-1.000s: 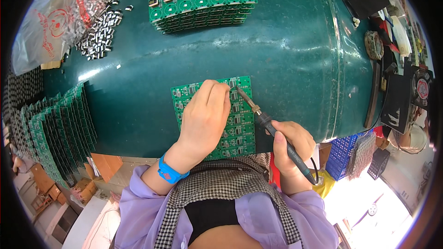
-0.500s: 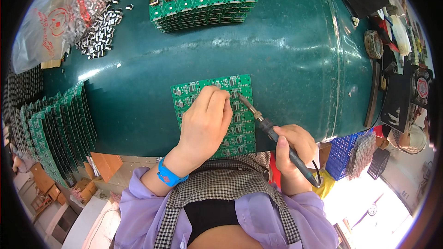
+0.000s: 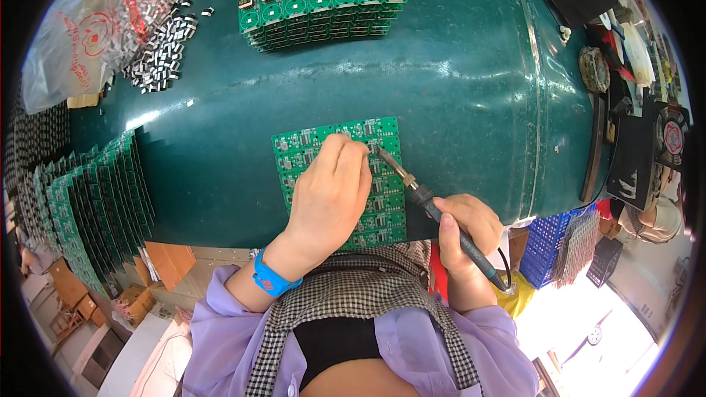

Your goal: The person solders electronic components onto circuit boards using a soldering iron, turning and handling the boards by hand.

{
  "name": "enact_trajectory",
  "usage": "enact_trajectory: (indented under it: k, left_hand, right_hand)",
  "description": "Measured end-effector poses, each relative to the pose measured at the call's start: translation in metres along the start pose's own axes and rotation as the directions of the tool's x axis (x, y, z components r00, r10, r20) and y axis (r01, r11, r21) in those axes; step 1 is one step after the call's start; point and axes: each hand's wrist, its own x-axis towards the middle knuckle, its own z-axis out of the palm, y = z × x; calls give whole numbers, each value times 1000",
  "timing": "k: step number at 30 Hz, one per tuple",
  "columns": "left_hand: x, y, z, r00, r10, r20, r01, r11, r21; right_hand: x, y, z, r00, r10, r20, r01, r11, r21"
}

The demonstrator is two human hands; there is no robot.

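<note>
A green circuit board panel point(image 3: 382, 209) lies flat at the near edge of the table, carrying rows of small repeated circuits. Over its middle, my left hand point(image 3: 329, 187) is closed with the fingertips pinched together close to the surface; whatever they hold is hidden. My right hand point(image 3: 471, 231) grips a soldering iron point(image 3: 423, 195) by its dark handle, with the cable trailing from the back end. The iron slants up and to the left, and its tip is at the panel's upper right part, just right of my left fingertips. Whether the tip touches the board I cannot tell.
A stack of green boards with small displays point(image 3: 320, 0) stands at the far side. To the left are upright rows of panels point(image 3: 103, 206), loose black-and-white components point(image 3: 158, 55) and a clear plastic bag point(image 3: 81, 44). Tools and a fan point(image 3: 671, 136) line the right edge.
Almost nothing differs. Both hands, the soldering iron and the panel keep nearly the same places, with only a very slight shift.
</note>
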Motion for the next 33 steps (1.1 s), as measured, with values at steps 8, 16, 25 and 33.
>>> enact_trajectory:
  k: [8,16,25,33]
  left_hand:
    - [-3,0,-4,994,79,78,-88,990,109]
    - [-18,2,-7,1000,-19,15,20,997,-73]
    - [-18,2,-2,1000,-11,18,12,999,-39]
    - [-19,4,-1,998,35,61,-32,999,-39]
  right_hand:
    - [-10,-5,0,1000,7,-10,-7,1000,-19]
    - [-17,-1,-6,997,-71,-41,71,997,-3]
    - [-17,1,-3,996,-83,-30,83,996,-21]
    - [-24,-3,-2,997,-75,-30,75,997,-11]
